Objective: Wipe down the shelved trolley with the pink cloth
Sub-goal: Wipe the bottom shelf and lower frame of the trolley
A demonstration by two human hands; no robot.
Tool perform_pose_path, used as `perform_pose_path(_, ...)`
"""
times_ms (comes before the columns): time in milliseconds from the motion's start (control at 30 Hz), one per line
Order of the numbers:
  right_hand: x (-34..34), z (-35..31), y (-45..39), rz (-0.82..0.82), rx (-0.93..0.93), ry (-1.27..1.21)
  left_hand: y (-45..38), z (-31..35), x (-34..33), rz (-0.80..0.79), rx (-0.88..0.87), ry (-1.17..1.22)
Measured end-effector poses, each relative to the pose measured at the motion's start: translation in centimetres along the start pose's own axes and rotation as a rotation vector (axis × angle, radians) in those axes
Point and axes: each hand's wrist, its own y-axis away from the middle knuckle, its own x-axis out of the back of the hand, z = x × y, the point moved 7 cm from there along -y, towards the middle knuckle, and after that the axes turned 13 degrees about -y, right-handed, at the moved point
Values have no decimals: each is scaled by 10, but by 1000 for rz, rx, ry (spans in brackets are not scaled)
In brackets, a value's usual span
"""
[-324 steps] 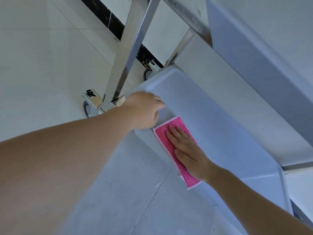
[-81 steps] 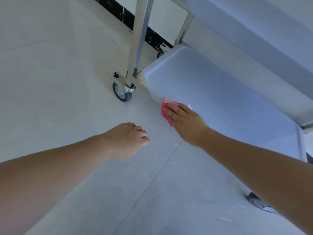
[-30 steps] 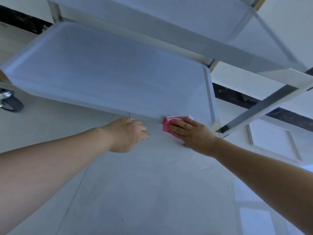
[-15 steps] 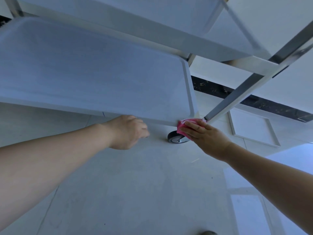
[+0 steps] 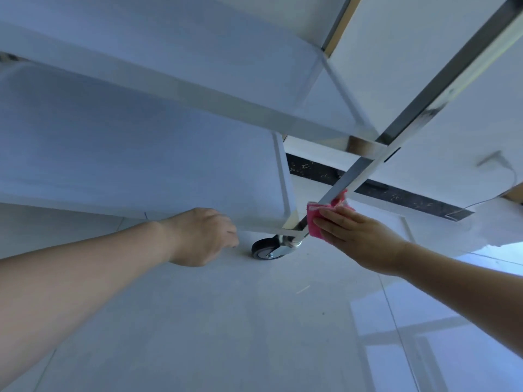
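Note:
The trolley has white shelves; its lowest shelf (image 5: 147,154) fills the left and a higher shelf (image 5: 198,60) hangs above it. A steel leg (image 5: 396,128) slants down to a black caster (image 5: 265,248). The pink cloth (image 5: 314,223) is folded round the lower part of that leg, with pink showing on both sides of it. My right hand (image 5: 358,237) holds the cloth against the leg, fingers laid over it. Below the front edge of the lowest shelf, my left hand (image 5: 199,236) hangs with loosely curled fingers and holds nothing.
Pale floor tiles (image 5: 254,321) spread below the trolley. A white wall with a dark marbled skirting strip (image 5: 396,193) runs behind the leg. A thin cable (image 5: 498,162) hangs on the wall at the right.
My right hand has slid the cloth off the right front corner of the lowest shelf onto the steel leg above the caster. The view swung right along the trolley. My left hand kept its pose.

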Motion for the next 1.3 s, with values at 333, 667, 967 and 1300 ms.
perform_pose_path(333,99,29,61,599,-446,-321,-10,1,27,56,3,50)
perform_pose_path(667,60,37,28,800,-628,-184,-13,0,43,58,44,49)
perform_pose_path(967,29,50,10,805,-618,-190,-10,-14,45,83,94,65)
perform_pose_path(1300,-41,-2,-21,424,-451,-353,0,-20,31,51,122,51)
